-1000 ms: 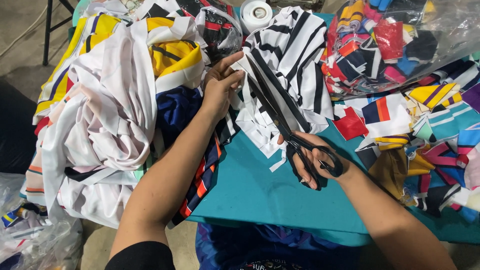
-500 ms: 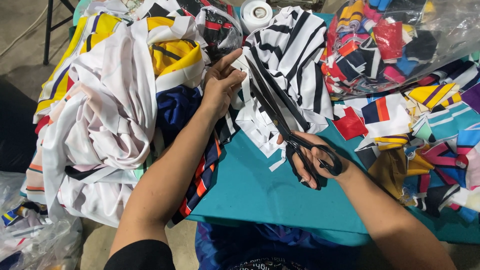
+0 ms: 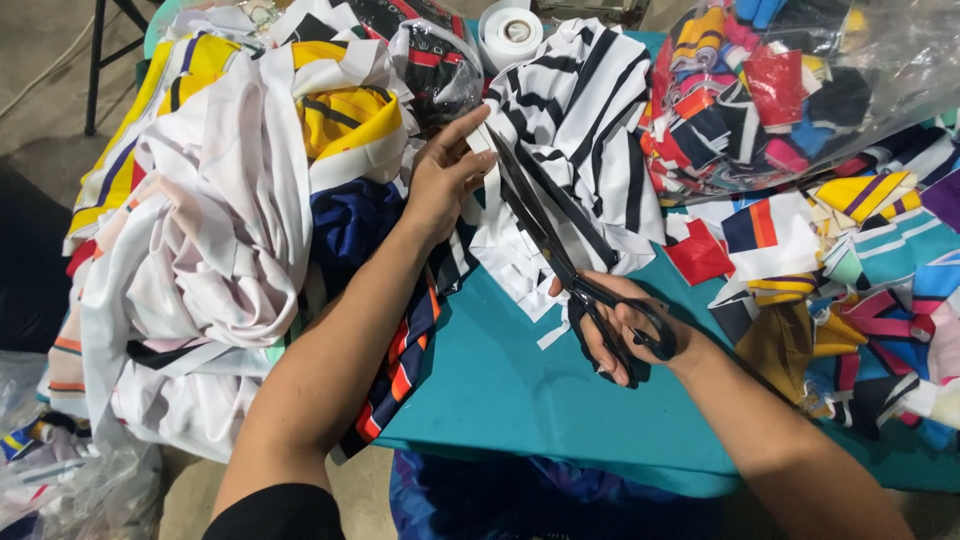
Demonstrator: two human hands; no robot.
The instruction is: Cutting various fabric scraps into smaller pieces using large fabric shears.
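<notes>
Two hands engaged: left hand [image 3: 440, 185] pinches striped fabric [image 3: 590, 130]; right hand [image 3: 625, 335] grips black scissors [image 3: 560, 260]. Blades appear nearly closed, partly obscured, over the teal table [image 3: 500, 390].

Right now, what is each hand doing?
Left hand: closed, pinching the striped cloth.
Right hand: closed through the handles of the scissors, blades on the cloth.

On the surface [image 3: 500, 390], a big heap of garments [image 3: 230, 230] lies over the left edge and hangs down from it. The striped cloth [image 3: 590, 130] lies in the middle, toward the far edge, with a tape roll [image 3: 510, 28] behind it. The scissors [image 3: 570, 270] lie across this cloth, toward the near edge. A bag of scraps [image 3: 790, 90] sits at the far right corner, and loose scraps [image 3: 850, 290] lie along the right edge.
</notes>
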